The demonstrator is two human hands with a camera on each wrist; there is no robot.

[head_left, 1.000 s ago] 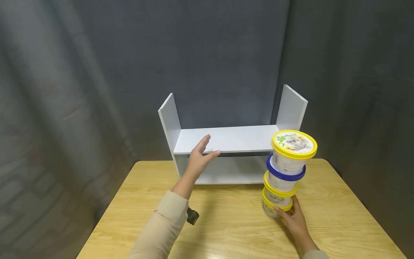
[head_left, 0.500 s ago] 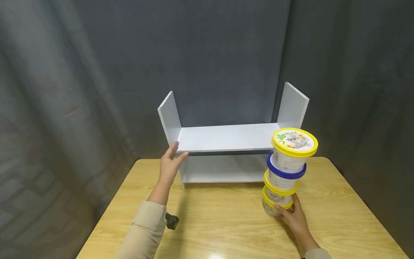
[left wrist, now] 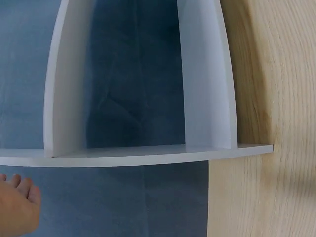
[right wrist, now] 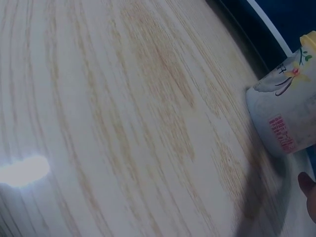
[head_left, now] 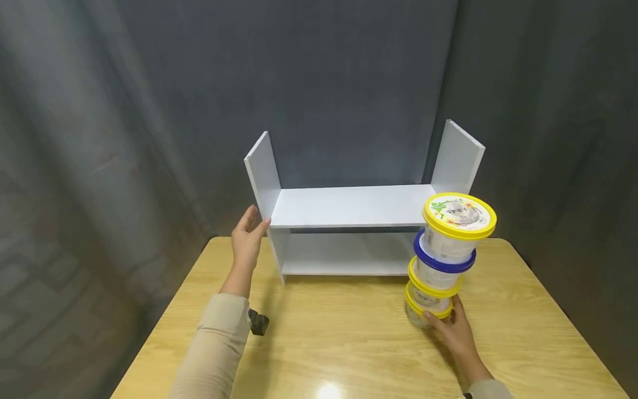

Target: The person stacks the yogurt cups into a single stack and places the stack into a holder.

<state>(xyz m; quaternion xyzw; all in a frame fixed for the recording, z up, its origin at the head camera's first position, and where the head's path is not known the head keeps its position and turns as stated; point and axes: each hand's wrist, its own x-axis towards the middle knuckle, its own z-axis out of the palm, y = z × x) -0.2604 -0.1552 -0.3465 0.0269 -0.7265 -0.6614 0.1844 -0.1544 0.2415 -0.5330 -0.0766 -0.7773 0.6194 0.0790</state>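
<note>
Several white round tubs stand stacked on the wooden table's right half in the head view. The top tub [head_left: 451, 247] has a yellow lid with a printed label. Beneath it is a tub with a blue lid [head_left: 445, 263], then yellow lids again. My right hand [head_left: 456, 335] holds the bottom tub [right wrist: 284, 111] around its lid, thumb in front and fingers at the right side. My left hand [head_left: 246, 241], fingers extended, is beside the left side panel [head_left: 262, 174] of a white shelf [head_left: 354, 205]; contact is unclear. The left wrist view shows its curled-looking fingertips [left wrist: 23, 186] near that panel's edge.
The white two-level shelf stands at the table's [head_left: 349, 327] back, its right panel [head_left: 457, 158] behind the stack. Grey curtains [head_left: 349, 94] hang behind and at both sides. A small black device [head_left: 258, 322] sits at my left wrist.
My left hand has moved left, from before the shelf to its left panel. My right hand stays at the bottom tub, and the stack stays in place. The head view has tilted slightly.
</note>
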